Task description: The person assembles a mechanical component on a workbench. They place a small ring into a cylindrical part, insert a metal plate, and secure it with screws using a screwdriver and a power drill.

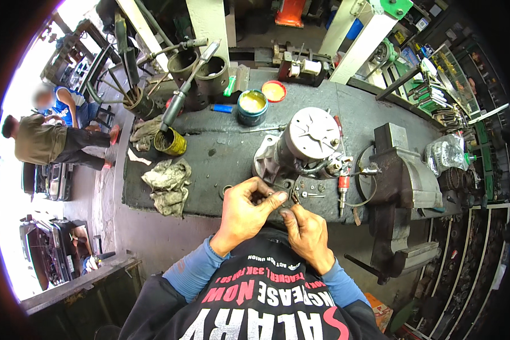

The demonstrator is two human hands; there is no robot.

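My left hand (246,207) is closed in a pinch at the bench's front edge; whatever its fingertips hold is too small to make out. Close beside it, my right hand (309,232) pinches a small dark metal piece (293,198) between thumb and fingers. Just beyond both hands stands a grey starter motor (311,134) with a round, screwed end cap, its housing partly hidden by that cap. Several small nuts and a bolt (313,196) lie on the bench at its right. A red-handled tool (344,184) lies farther right.
The dark workbench (209,164) bears a grease tub (252,105), a red lid (274,91), a yellow can (170,141) with a brush in it, and dirty rags (169,184). A large vise (405,170) stands right. Two people (45,139) are off to the left.
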